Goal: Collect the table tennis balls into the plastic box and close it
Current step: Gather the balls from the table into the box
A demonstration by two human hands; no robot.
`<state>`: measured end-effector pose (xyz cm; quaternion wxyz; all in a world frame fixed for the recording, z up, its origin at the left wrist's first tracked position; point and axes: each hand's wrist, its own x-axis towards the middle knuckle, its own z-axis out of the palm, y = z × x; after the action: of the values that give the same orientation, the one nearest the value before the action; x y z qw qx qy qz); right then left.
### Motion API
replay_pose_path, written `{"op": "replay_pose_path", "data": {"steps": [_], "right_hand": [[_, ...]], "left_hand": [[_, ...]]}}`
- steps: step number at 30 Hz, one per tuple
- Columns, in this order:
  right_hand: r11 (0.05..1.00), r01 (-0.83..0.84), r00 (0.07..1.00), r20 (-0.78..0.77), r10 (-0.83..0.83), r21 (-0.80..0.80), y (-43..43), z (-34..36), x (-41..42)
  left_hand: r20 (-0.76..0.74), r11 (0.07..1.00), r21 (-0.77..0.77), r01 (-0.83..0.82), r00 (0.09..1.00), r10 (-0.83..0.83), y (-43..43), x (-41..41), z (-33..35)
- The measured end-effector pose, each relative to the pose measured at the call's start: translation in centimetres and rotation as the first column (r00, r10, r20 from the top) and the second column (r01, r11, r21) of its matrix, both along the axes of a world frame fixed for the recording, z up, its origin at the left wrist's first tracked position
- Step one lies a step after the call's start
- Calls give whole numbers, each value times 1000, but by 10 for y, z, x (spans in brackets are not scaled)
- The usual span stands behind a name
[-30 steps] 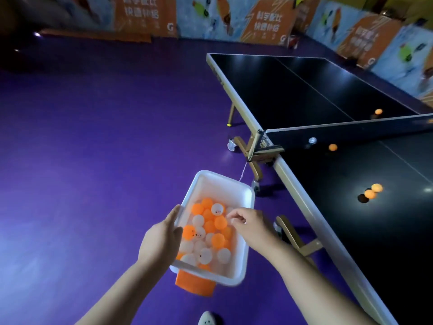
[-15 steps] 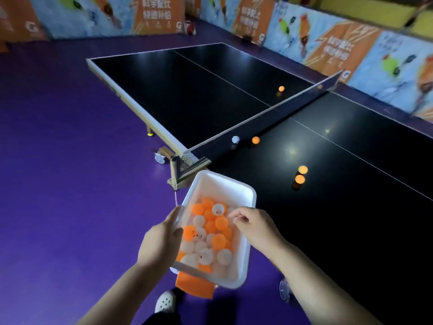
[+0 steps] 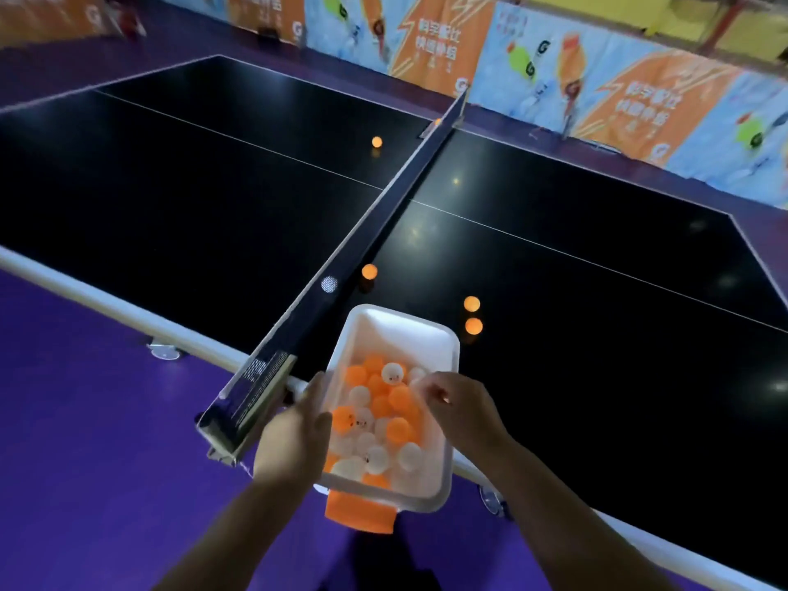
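- Table tennis balls loose on counter; nearest orange pair just past far-right corner of plastic box, nearer right hand.
- Box over counter's near edge, part-filled, unlidded.
- Left hand fingers gripping left wall; right fingers curled over right rim, seemingly pinching it.

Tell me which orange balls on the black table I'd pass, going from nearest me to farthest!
Orange ball nearest the plastic box → orange ball just behind it → orange ball beside the net → far orange ball left of the net.
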<state>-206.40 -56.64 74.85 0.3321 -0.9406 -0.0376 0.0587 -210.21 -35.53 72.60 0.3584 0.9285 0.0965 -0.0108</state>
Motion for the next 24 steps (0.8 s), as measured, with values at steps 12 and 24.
{"op": "replay_pose_path", "data": {"steps": [12,24], "right_hand": [[921,362,925,69,-374,141,-80,-45,129],[936,90,978,-146,-147,-340,-131,-115,233]], "left_hand": [[-5,998,4,-66,998,66,-41,115,-25],[-129,979,-10,-202,972,199,-72,169,-46]]}}
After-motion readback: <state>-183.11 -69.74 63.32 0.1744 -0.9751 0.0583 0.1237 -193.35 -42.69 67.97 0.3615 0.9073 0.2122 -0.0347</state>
